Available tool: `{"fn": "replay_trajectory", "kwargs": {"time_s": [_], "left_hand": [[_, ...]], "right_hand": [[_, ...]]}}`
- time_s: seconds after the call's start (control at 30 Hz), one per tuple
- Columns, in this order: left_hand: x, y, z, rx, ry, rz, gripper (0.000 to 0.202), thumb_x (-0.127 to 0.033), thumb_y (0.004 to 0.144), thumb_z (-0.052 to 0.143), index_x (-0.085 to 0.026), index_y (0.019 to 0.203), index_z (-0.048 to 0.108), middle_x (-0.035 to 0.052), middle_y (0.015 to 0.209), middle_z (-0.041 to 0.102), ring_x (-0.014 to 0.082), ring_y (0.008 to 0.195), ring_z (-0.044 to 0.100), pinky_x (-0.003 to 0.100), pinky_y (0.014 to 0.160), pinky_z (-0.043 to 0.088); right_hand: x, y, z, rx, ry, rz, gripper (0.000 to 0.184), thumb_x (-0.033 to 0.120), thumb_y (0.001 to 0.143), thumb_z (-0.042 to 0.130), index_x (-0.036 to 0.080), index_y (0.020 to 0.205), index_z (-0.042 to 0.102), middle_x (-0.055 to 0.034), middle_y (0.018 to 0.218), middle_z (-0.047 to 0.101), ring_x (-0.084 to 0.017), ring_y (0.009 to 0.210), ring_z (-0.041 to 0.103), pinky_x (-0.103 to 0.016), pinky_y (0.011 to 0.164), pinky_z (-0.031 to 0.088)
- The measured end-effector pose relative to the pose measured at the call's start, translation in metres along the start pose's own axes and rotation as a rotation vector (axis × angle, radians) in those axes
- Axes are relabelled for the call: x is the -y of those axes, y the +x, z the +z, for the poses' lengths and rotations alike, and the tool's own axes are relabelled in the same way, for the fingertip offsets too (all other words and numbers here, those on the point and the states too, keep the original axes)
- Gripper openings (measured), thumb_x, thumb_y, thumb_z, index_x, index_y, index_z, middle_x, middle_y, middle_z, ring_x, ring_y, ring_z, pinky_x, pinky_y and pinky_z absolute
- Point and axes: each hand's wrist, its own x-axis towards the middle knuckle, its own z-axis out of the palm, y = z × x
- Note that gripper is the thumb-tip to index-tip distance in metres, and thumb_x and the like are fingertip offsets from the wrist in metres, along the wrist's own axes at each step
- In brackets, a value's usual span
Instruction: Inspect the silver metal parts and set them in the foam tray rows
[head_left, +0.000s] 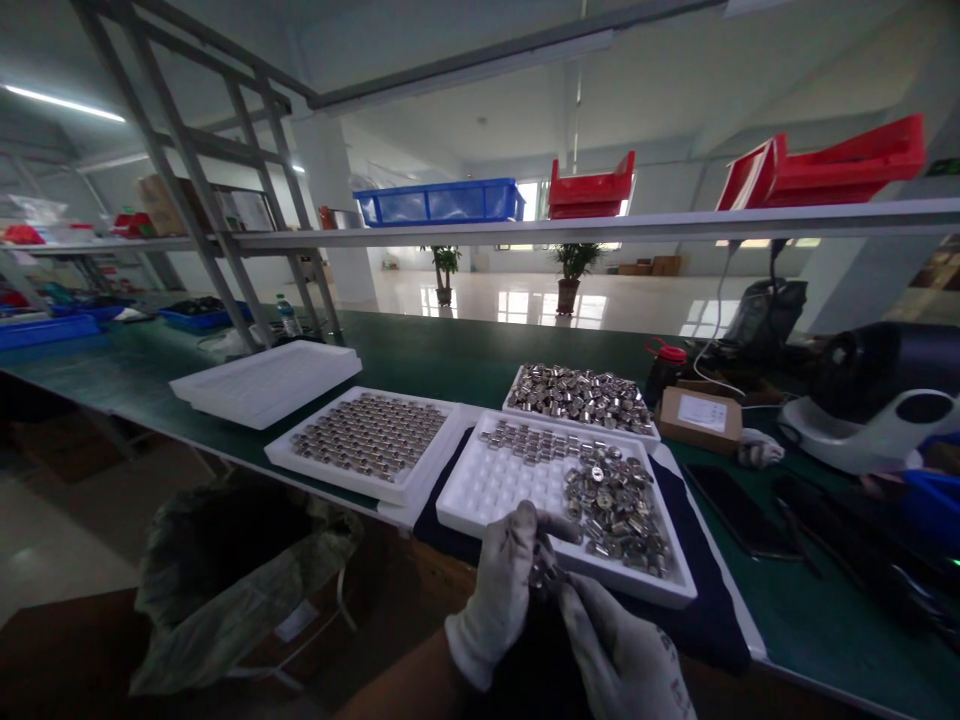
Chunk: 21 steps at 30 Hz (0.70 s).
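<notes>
Both my hands wear white gloves and meet at the near edge of a white moulded tray (487, 490). My left hand (506, 585) is curled shut round small shiny metal parts (541, 572). My right hand (619, 650) pinches at those same parts from the right, fingers closed. The tray holds two neat rows of metal parts at its far side and a loose heap of metal parts (616, 505) on its right half. The tray rests on a dark cloth (705, 620).
A filled tray (367, 435) lies to the left, a stack of empty white trays (262, 380) beyond it, a heaped tray (581, 395) behind. A cardboard box (701, 412), a phone (739, 510) and a machine (877, 400) sit to the right. A bag (232, 570) hangs below the bench.
</notes>
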Motion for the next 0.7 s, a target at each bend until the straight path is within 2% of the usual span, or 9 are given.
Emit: {"fn": "replay_trajectory", "kwargs": {"time_s": [0.07, 0.17, 0.27, 0.37, 0.43, 0.5, 0.53, 0.6, 0.7], "left_hand": [[0.001, -0.003, 0.004, -0.045, -0.046, -0.023, 0.071, -0.076, 0.093, 0.044, -0.012, 0.081, 0.071, -0.0022, 0.054, 0.045, 0.0087, 0.05, 0.04, 0.022, 0.05, 0.03], [0.002, -0.006, 0.009, -0.059, -0.096, -0.108, 0.07, -0.076, 0.092, 0.045, -0.011, 0.077, 0.07, -0.0024, 0.052, 0.044, 0.008, 0.048, 0.037, 0.023, 0.049, 0.028], [0.004, -0.007, 0.011, -0.055, -0.148, -0.173, 0.068, -0.074, 0.093, 0.045, -0.012, 0.078, 0.068, -0.0033, 0.05, 0.043, 0.0078, 0.047, 0.036, 0.023, 0.05, 0.03], [0.002, -0.01, 0.009, -0.031, -0.108, -0.134, 0.061, -0.069, 0.096, 0.044, -0.014, 0.104, 0.07, -0.0013, 0.061, 0.054, 0.0116, 0.057, 0.049, 0.024, 0.06, 0.042], [-0.002, -0.013, 0.007, 0.01, -0.02, -0.063, 0.06, -0.066, 0.097, 0.048, -0.017, 0.127, 0.065, 0.0063, 0.095, 0.07, 0.0179, 0.091, 0.064, 0.028, 0.085, 0.05], [-0.008, -0.016, 0.005, 0.076, 0.017, -0.027, 0.063, -0.065, 0.096, 0.05, -0.02, 0.139, 0.059, 0.0089, 0.139, 0.061, 0.0225, 0.132, 0.052, 0.03, 0.113, 0.038], [-0.011, -0.017, 0.004, 0.125, -0.008, -0.052, 0.065, -0.067, 0.096, 0.049, -0.022, 0.143, 0.056, 0.0082, 0.149, 0.054, 0.0237, 0.141, 0.044, 0.031, 0.118, 0.033], [-0.017, -0.018, 0.003, 0.254, -0.113, -0.197, 0.075, -0.074, 0.095, 0.039, -0.02, 0.144, 0.055, 0.0116, 0.145, 0.058, 0.0286, 0.138, 0.049, 0.04, 0.117, 0.037], [-0.021, -0.015, 0.003, 0.303, -0.143, -0.336, 0.089, -0.083, 0.09, 0.033, -0.011, 0.129, 0.067, 0.0178, 0.108, 0.073, 0.0345, 0.109, 0.067, 0.049, 0.1, 0.051]], "right_hand": [[0.0, -0.005, 0.004, -0.034, -0.138, -0.103, 0.043, 0.043, 0.107, 0.034, 0.025, 0.114, 0.073, -0.0033, 0.089, 0.08, -0.018, 0.08, 0.078, -0.02, 0.067, 0.058], [-0.009, -0.007, 0.008, -0.116, -0.466, -0.351, 0.044, 0.033, 0.107, 0.032, 0.02, 0.103, 0.074, -0.004, 0.066, 0.073, -0.017, 0.049, 0.069, -0.022, 0.047, 0.049], [-0.018, -0.002, 0.007, -0.158, -0.606, -0.57, 0.037, 0.021, 0.104, 0.037, 0.018, 0.093, 0.072, -0.0016, 0.055, 0.067, -0.014, 0.037, 0.059, -0.021, 0.04, 0.041], [-0.02, 0.006, -0.001, -0.165, -0.557, -0.5, 0.029, 0.029, 0.104, 0.043, 0.021, 0.096, 0.07, -0.0003, 0.061, 0.071, -0.017, 0.043, 0.066, -0.024, 0.042, 0.048], [-0.017, 0.011, -0.008, -0.154, -0.426, -0.346, 0.029, 0.038, 0.101, 0.05, 0.019, 0.114, 0.068, -0.0029, 0.078, 0.079, -0.02, 0.061, 0.075, -0.025, 0.051, 0.058], [-0.013, 0.017, -0.015, -0.078, -0.251, -0.257, 0.034, 0.038, 0.099, 0.055, 0.018, 0.124, 0.065, -0.0056, 0.096, 0.081, -0.02, 0.081, 0.078, -0.023, 0.068, 0.063], [-0.011, 0.02, -0.018, -0.016, -0.175, -0.247, 0.033, 0.035, 0.098, 0.055, 0.018, 0.124, 0.066, -0.0064, 0.103, 0.08, -0.019, 0.089, 0.078, -0.023, 0.077, 0.062], [-0.008, 0.025, -0.023, 0.099, -0.087, -0.266, 0.029, 0.03, 0.098, 0.055, 0.02, 0.121, 0.07, -0.0067, 0.108, 0.079, -0.019, 0.096, 0.077, -0.024, 0.086, 0.061], [-0.005, 0.028, -0.027, 0.181, -0.074, -0.316, 0.036, 0.026, 0.098, 0.054, 0.021, 0.131, 0.066, -0.0071, 0.116, 0.077, -0.019, 0.105, 0.074, -0.025, 0.089, 0.06]]}}
